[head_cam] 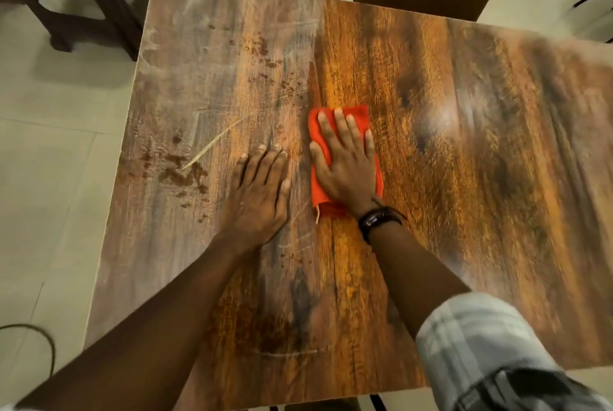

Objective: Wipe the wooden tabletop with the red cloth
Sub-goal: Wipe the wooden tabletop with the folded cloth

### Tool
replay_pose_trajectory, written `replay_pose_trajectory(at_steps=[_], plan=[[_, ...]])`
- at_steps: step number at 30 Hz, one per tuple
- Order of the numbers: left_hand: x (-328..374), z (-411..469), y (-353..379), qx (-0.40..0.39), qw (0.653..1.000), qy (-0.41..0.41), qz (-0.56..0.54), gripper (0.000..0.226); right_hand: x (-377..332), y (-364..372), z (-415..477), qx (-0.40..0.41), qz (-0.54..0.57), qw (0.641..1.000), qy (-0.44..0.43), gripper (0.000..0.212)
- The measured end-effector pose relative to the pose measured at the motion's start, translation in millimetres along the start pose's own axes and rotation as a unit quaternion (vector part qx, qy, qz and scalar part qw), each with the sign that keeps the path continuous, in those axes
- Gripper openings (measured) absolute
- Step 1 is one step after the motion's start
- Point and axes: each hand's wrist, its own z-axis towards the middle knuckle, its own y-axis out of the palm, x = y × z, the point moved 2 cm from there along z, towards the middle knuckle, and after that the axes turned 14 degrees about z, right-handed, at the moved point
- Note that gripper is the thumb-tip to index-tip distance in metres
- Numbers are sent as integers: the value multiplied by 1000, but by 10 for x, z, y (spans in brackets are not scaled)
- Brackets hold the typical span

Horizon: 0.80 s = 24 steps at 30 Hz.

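Head view of a wooden tabletop (447, 151) in mid-wipe. The right hand (345, 165) lies flat, fingers straight and slightly spread, pressing the folded red cloth (360, 117) onto the wood just right of the frame's centre; the cloth shows beyond the fingertips, along the thumb side and below the heel of the hand, with a loose thread trailing at its lower left corner. A dark wristband (378, 220) circles that wrist, and a rolled pale checked sleeve (471, 344) fills the lower right of the frame. The left hand (257, 193) rests open and flat on bare wood just beside the cloth, to its left and apart from it, apparently as a brace. The surface divides visibly: a strip through the centre of the frame, where the cloth sits, appears rich orange-brown, while the left portion carries a pale dusty film, streaks and dark reddish-brown spots (180, 171), clustered at centre left and again toward the upper left. The right portion is blurred, with a greyish cast, and its condition cannot be judged. The step in hand appears to be the wiping stroke itself, with the task partly done. The next move likely calls for sustained downward pressure while the cloth travels leftward over the film and spots, which would require the bracing hand to clear its place.
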Motion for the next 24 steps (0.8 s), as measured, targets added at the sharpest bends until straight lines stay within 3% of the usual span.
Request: replay_pose_trajectory(at_steps=[4,7,11,18,24], plan=[[-5,-1,8,-2,1000,-2,-10,52,20,27,507,0,14,1000,25,62],[-16,-2,-1,-5,1000,2,-9,52,1,75,405,13,21,1000,15,62],[-27,-21,-35,-3,1000,5,-5,52,-167,163,-382,21,8,999,-22,59],[-33,-36,-34,-1,1000,7,-12,51,-417,194,-1979,-47,1,998,-33,59],[-20,-2,-57,1,1000,-2,-27,53,-233,123,-1391,-1,3,1000,14,58]])
